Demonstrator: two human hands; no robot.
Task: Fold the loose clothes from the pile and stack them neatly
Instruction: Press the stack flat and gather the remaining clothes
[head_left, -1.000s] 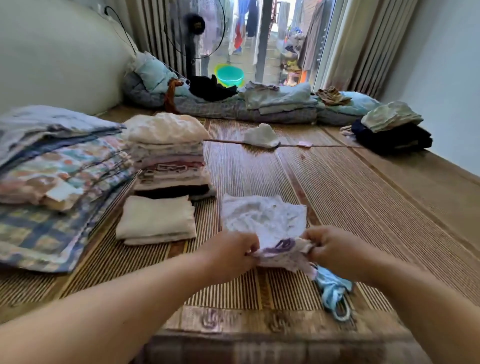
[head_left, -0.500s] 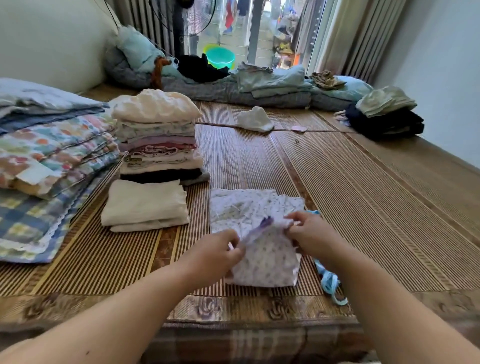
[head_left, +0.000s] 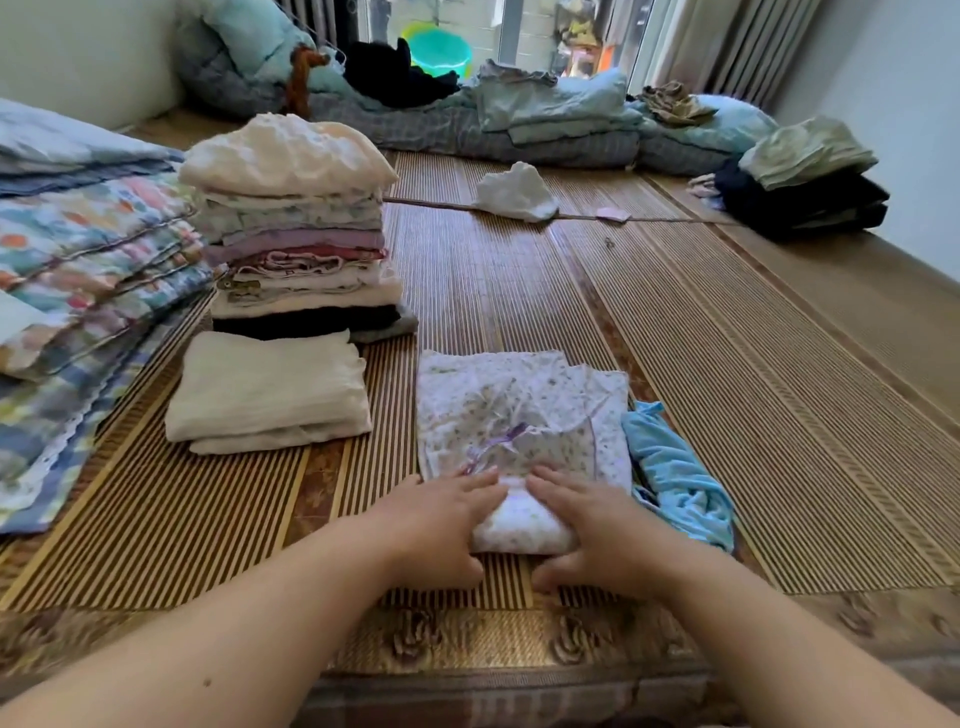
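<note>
A small white floral garment with purple trim lies on the bamboo mat in front of me, its near end rolled into a thick fold. My left hand holds the left side of that fold, fingers on top and thumb under the near edge. My right hand holds its right side the same way. A crumpled light blue garment lies just right of it. A tall stack of folded clothes stands at the left, with a folded cream cloth in front of it.
Folded patterned quilts lie at the far left. A loose white garment sits mid-mat. Dark folded clothes topped by a green piece lie at the right. Bedding runs along the back by the window.
Both hands brought the garment's near part over onto itself and moved down to its near end, where they now hold the thick fold. The view has tilted down and closer.
</note>
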